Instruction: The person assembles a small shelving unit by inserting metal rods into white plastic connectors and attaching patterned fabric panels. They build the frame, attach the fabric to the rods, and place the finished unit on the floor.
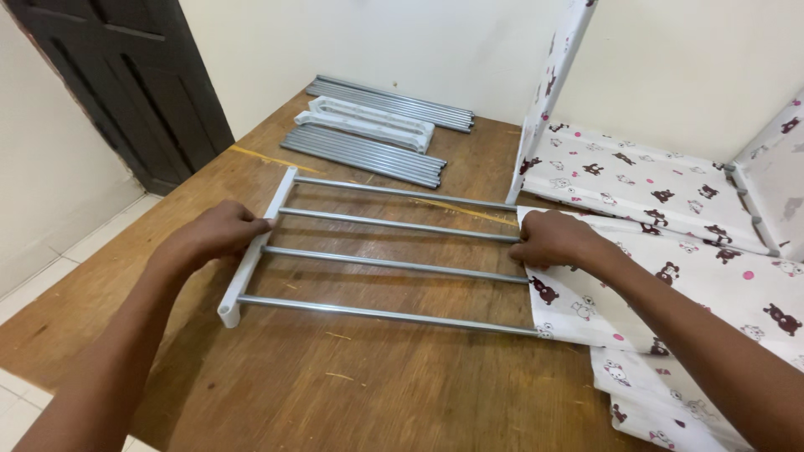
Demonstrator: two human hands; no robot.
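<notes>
A shelf rack made of several grey metal rods [394, 264] lies flat on the wooden table [352, 385]. The rods plug into a white plastic side bar [251, 261] at the left. My left hand [213, 236] grips that white bar near its middle. My right hand [553, 239] is closed on the edge of a white fabric cover [670, 293] printed with small brown bears, right where the rods' right ends run under it. The rods' right ends are hidden beneath the fabric.
Two bundles of loose grey rods [364, 156] [394, 104] and a white plastic bracket [373, 122] lie at the table's far side. A fabric-covered frame [653, 180] stands at the right against the wall. A dark door [126, 84] is at the far left.
</notes>
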